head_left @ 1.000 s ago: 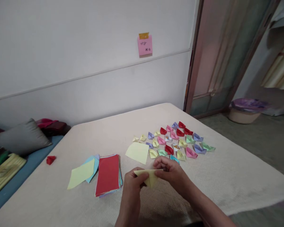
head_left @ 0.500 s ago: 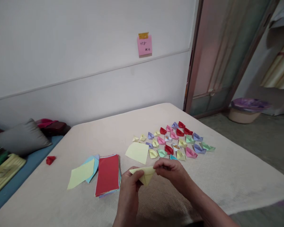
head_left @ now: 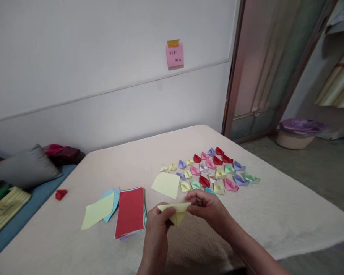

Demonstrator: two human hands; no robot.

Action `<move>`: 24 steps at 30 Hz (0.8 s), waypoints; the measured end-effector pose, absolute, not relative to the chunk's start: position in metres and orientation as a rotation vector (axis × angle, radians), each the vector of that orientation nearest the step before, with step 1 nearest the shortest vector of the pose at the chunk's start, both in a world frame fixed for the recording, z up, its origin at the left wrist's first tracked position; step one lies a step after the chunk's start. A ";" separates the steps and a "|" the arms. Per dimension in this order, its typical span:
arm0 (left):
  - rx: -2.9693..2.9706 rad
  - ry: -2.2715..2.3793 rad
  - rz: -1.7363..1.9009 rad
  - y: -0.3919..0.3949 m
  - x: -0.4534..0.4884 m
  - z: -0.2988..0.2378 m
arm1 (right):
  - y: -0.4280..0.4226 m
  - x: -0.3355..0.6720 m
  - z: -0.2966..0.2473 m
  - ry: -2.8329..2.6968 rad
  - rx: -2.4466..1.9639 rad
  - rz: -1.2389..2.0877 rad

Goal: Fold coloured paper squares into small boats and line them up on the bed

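Observation:
A small piece of folded yellow paper (head_left: pixel 178 214), with a flat band along its top and a point facing down, is held up over the bed. My left hand (head_left: pixel 158 225) grips its left side, thumb on the front and fingers behind. At the paper's right corner, the curled fingers and thumb of my right hand (head_left: pixel 205 205) close around the tip. Just beyond lies a flat yellow sheet (head_left: pixel 166 185). Several small folded paper boats (head_left: pixel 204 181) in many colours stand in rows behind my right hand, which partly hides a blue one.
Left of my hands lies a stack of coloured paper with a red sheet (head_left: pixel 131 210) on top. Loose yellow (head_left: pixel 99 211) and blue sheets lie beside it. A red folded piece (head_left: pixel 60 194) sits near the left edge. A pink note (head_left: pixel 174 55) is taped to the wall.
The folded paper has shifted very slightly right, and its right corner shows more fully between my right fingers. The sheets and boats remain where they were.

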State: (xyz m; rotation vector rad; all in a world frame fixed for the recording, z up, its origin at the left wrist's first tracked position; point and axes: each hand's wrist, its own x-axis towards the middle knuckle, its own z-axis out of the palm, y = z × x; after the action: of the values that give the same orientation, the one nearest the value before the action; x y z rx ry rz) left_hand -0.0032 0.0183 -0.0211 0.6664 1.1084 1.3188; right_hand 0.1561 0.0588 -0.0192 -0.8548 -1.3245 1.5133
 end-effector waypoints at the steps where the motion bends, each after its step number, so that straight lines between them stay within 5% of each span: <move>1: 0.665 1.109 1.314 0.018 -0.003 -0.021 | 0.059 0.156 -0.020 -1.320 -0.859 1.524; 24: 0.679 1.159 1.332 0.018 0.000 -0.012 | 0.058 0.155 -0.017 -1.287 -0.881 1.528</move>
State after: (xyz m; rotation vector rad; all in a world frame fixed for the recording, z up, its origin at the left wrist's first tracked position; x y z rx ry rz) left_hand 0.0003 0.0177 -0.0124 0.6791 1.1593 1.3321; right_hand 0.1550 0.0579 -0.0166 -0.8807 -1.2869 1.5281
